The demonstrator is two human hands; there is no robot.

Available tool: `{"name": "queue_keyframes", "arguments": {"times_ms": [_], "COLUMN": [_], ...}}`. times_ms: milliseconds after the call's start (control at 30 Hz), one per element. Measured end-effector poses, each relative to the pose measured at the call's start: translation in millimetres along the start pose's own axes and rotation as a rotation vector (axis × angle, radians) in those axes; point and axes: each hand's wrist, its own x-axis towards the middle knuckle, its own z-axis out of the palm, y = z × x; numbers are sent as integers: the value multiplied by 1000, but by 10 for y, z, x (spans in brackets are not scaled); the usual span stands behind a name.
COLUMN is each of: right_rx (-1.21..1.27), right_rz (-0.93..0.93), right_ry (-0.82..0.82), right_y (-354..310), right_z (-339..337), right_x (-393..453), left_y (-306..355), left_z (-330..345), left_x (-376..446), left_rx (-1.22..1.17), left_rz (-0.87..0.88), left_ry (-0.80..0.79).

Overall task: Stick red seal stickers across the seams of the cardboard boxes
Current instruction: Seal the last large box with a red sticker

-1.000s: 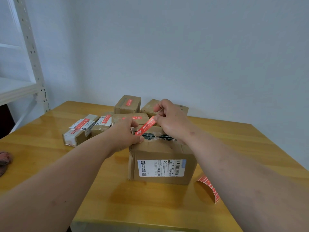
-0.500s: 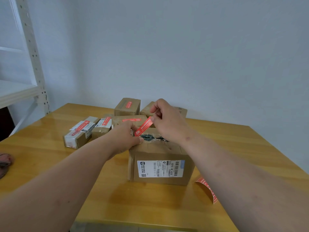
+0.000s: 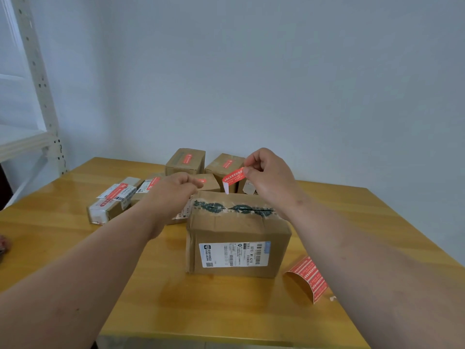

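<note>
Far left on the table (image 3: 75,248): a flat parcel (image 3: 113,200) with a red seal on top. Behind, several small boxes (image 3: 185,161), each already bearing a red sticker; all shut, contents unseen. My left hand (image 3: 173,190) hovers just left of the big box (image 3: 236,238), fingers loosely curled, holding nothing. Box top seam taped, not yet sealed in red. My right hand (image 3: 270,177) pinches a red sticker (image 3: 233,177) above the box's back edge, one end hanging down. Right: curled sticker sheet (image 3: 308,278) lying on the table.
</note>
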Motion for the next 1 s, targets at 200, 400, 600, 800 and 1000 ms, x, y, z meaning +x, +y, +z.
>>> {"name": "queue_keyframes", "arguments": {"times_ms": [200, 400, 600, 800, 1000], "right_rx": [-4, -22, 9, 7, -21], "right_rz": [-8, -31, 16, 53, 45], "right_ry": [27, 38, 24, -54, -84], "right_y": [23, 24, 105, 152, 250], "right_z": [29, 1, -42, -65, -77], "right_x": [-17, -44, -67, -121, -153], "left_y": [278, 251, 169, 131, 154], "left_z": [107, 172, 155, 99, 134], "left_x": [-191, -175, -67, 34, 85], "left_rx": [111, 100, -2, 35, 374], "left_rz": [29, 73, 39, 0, 72], "left_ry": [-35, -57, -6, -56, -74]}}
